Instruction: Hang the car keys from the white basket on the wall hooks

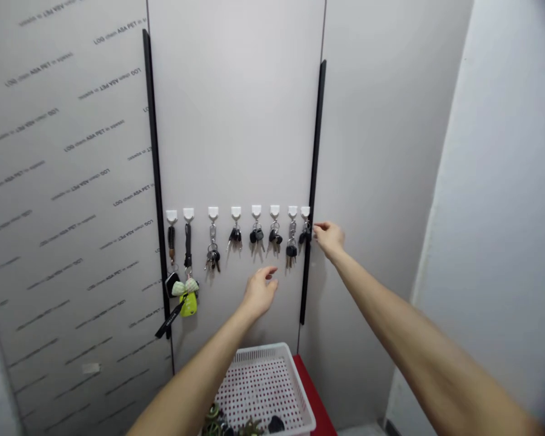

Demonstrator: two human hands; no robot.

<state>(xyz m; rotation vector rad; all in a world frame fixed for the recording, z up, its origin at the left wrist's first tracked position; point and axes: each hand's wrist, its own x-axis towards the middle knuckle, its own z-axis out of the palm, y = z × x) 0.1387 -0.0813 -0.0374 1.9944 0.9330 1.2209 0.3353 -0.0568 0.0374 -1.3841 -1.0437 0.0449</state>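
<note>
A row of white hooks (pixel 256 211) on the pale panel carries several bunches of keys. My right hand (pixel 330 240) reaches to the rightmost bunch of keys (pixel 304 234), its thumb and fingertips pinched at the bunch's right edge. That bunch hangs from the last hook, beside a black door handle (pixel 317 145). Below the hooks, my left hand (pixel 260 293) is held with its fingers apart and nothing in them. Nearest above it are a bunch with black-headed keys (pixel 275 236) and another bunch on a chain (pixel 291 249).
A white perforated basket (pixel 312 418) stands below on a red surface (pixel 315 396), with dark and greenish items at its near end. At left hang a black strap (pixel 188 242) and a lime-green key fob (pixel 188 304). Another long black handle (pixel 153 133) runs down the left.
</note>
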